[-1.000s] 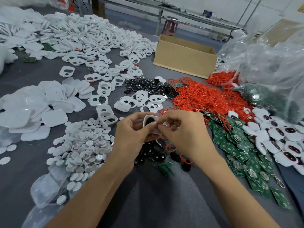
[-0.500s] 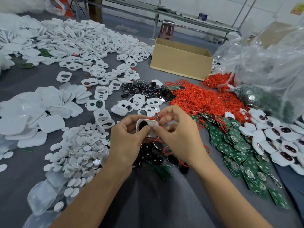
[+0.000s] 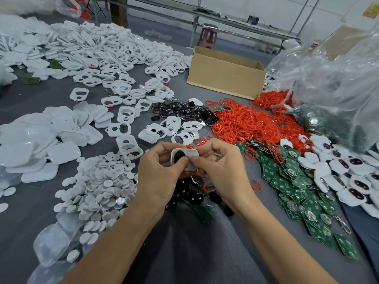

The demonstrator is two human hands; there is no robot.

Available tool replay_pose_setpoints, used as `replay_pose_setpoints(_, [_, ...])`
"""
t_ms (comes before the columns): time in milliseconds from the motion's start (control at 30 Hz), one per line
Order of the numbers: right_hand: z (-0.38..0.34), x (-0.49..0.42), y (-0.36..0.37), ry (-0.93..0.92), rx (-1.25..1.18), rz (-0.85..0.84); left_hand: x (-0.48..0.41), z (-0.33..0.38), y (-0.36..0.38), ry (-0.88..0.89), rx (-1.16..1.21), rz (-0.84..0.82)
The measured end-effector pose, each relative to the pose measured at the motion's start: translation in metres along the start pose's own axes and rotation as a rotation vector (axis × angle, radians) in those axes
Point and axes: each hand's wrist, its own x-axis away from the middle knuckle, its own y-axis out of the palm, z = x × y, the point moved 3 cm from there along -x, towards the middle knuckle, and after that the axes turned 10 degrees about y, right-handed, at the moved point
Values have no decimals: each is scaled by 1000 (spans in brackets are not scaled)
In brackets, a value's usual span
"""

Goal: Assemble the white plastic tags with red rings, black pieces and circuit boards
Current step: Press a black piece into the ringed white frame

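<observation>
At the centre of the grey table (image 3: 184,253), just above a small heap of black pieces (image 3: 192,195), the left hand (image 3: 162,177) and right hand (image 3: 221,171) hold one white tag (image 3: 189,153) between them. Thumbs and forefingers of both hands are pinched onto its edges. A black piece (image 3: 178,157) sits in its opening. Red rings (image 3: 246,124) lie heaped behind the hands, green circuit boards (image 3: 297,185) to the right, white discs (image 3: 98,185) to the left. A cardboard box (image 3: 225,76) stands beyond, beside a clear plastic bag (image 3: 338,78).

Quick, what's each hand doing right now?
Left hand: closed, pinching the small white plastic tag with a black piece in it.
Right hand: closed, pinching the same tag.
</observation>
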Motion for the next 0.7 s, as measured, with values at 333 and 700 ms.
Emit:
replay_pose_setpoints(333, [-9, -7, -16, 42, -64, -137, 4, 10, 8, 7, 247, -167])
replay_pose_setpoints(700, [-11, -10, -25, 138, -154, -247, 4, 17, 10, 76, 201, -294])
